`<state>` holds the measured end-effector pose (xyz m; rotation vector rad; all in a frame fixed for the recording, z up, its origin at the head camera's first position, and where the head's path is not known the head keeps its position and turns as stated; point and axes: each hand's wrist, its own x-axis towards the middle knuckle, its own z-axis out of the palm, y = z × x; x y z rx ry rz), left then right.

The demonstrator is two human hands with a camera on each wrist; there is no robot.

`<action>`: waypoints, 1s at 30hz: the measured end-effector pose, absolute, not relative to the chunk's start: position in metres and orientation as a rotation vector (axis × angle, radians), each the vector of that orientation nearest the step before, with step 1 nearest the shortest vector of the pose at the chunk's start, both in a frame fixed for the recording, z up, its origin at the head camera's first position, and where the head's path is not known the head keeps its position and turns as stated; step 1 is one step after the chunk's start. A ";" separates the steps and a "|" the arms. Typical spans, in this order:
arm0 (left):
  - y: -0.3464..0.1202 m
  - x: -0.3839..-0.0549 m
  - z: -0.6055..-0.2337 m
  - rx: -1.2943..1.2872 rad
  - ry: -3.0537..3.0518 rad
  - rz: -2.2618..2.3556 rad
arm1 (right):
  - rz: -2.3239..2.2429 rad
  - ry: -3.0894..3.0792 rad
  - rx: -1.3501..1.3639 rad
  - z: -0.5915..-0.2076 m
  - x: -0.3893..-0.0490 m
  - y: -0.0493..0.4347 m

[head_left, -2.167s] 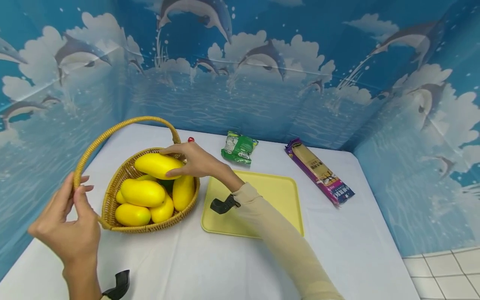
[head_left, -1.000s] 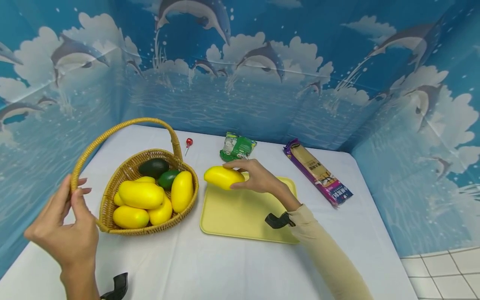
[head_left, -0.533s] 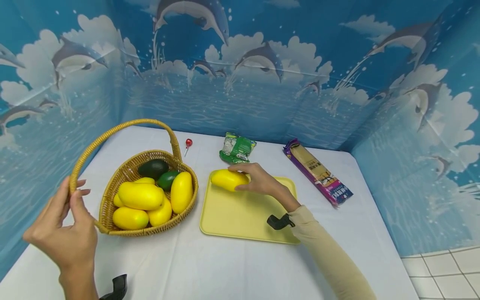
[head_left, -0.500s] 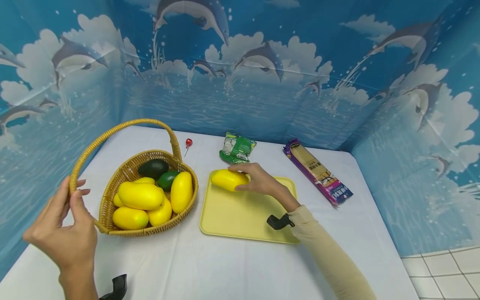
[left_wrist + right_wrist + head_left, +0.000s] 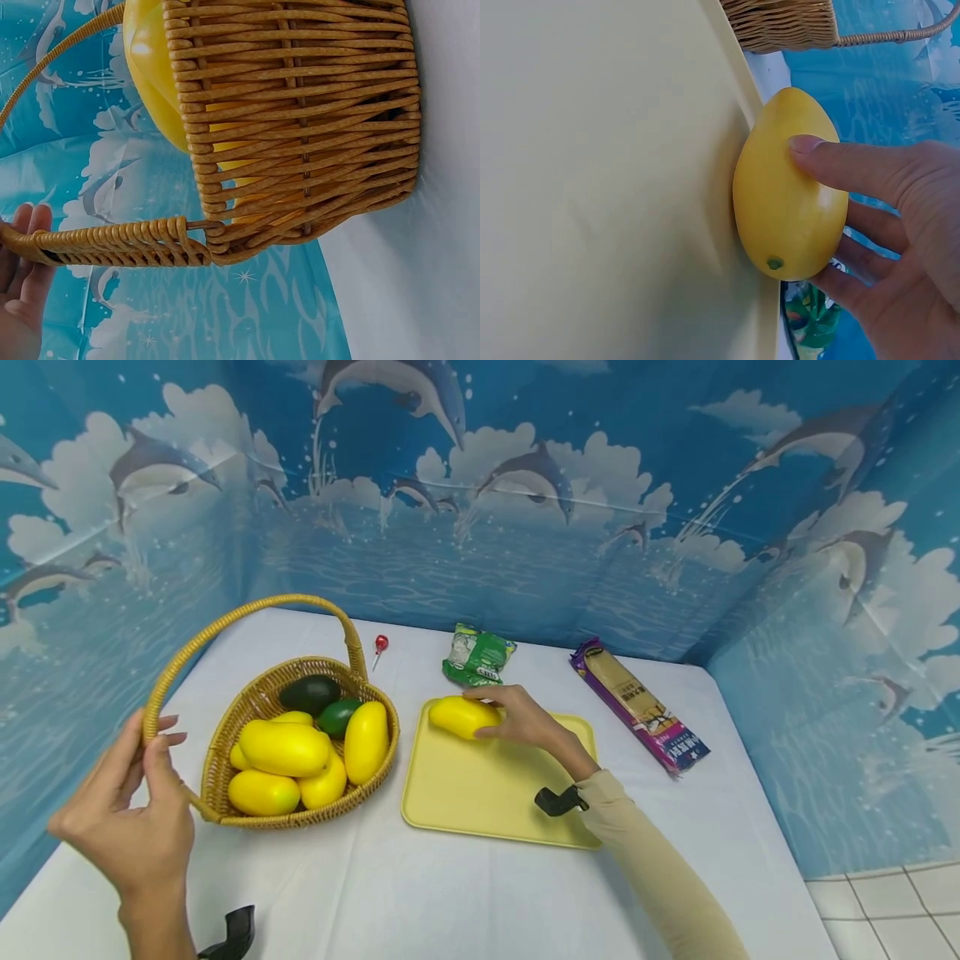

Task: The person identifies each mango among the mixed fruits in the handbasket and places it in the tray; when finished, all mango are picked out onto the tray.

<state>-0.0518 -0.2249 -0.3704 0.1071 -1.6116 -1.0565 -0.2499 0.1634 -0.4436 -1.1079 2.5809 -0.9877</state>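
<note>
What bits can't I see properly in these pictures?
Head view: floor of the wicker basket, hidden by piled mangoes.
Head view: small print on the purple packet, too tiny.
Left wrist view: part of the left hand, cut off by the left edge.
Right wrist view: part of the green packet, behind held mango and right hand.

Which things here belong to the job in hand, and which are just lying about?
In the job, it seems:
yellow fruit, gripped by the right hand
tray, beneath it
basket, its handle held by the left hand
other fruit in the basket, probably

Apparently just lying about:
lollipop
green packet
long purple packet
</note>
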 end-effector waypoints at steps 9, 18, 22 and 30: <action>-0.229 -0.047 -0.373 0.085 -1.610 -1.170 | -1.004 2.572 -1.125 -0.443 -0.252 0.165; -0.229 -0.047 -0.374 0.083 -1.604 -1.179 | -1.003 2.572 -1.118 -0.445 -0.256 0.162; -0.228 -0.046 -0.375 0.091 -1.617 -1.162 | -1.004 2.567 -1.108 -0.445 -0.257 0.160; -0.227 -0.045 -0.374 0.095 -1.636 -1.141 | -1.004 2.584 -1.085 -0.447 -0.258 0.156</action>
